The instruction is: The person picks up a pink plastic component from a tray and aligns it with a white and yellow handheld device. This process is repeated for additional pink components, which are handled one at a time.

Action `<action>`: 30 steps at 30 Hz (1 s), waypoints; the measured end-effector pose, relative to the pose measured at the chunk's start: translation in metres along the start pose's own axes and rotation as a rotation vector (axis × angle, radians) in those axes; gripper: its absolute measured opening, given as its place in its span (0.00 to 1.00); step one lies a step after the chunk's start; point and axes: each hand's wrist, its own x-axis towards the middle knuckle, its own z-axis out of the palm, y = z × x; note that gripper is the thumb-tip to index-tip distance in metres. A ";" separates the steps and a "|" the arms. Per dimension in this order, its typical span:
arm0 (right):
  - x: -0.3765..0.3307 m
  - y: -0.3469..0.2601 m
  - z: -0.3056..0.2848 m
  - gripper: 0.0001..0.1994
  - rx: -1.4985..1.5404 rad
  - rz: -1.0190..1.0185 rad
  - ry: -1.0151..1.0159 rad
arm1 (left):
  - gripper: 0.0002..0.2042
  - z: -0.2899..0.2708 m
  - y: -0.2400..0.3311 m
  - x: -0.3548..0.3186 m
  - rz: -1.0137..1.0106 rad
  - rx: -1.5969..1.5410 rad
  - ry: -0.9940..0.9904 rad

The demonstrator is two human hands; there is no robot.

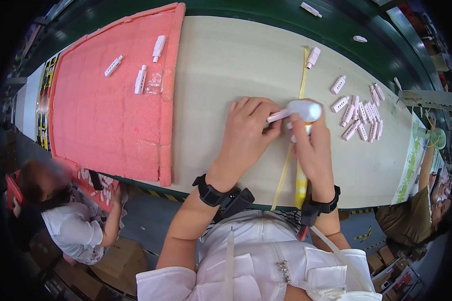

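Observation:
My left hand (246,133) pinches a small pale pink handheld device (277,116) between thumb and fingers, over the middle of the table. Its right end meets a white rounded object (304,108), blurred by motion, which my right hand (314,148) grips; I cannot make out its kind. Below it a yellow strip or tube (301,185) runs toward the near table edge, partly behind my right hand. Several similar pale pink devices (351,114) lie loose to the right of my right hand, and a single one (313,57) rests farther back.
A pink foam mat with raised edges (105,125) covers the table's left part, with three devices on it. Yellow tape (303,75) crosses the table (226,60). A green ledge (266,12) borders the far side. One person (80,220) sits at left, another (412,215) at right.

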 end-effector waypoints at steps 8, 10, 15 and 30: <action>0.004 -0.009 -0.014 0.23 0.378 0.111 0.023 | 0.10 -0.004 0.010 0.001 -0.412 -0.816 -0.100; 0.003 -0.009 -0.014 0.24 0.438 0.082 0.000 | 0.09 -0.005 0.012 0.002 -0.441 -0.983 -0.089; 0.001 -0.012 -0.014 0.25 0.423 0.046 0.018 | 0.09 -0.008 0.014 0.005 -0.538 -1.037 -0.104; -0.001 -0.009 -0.009 0.25 0.322 -0.018 0.016 | 0.07 -0.015 0.009 0.005 -0.586 -0.968 -0.228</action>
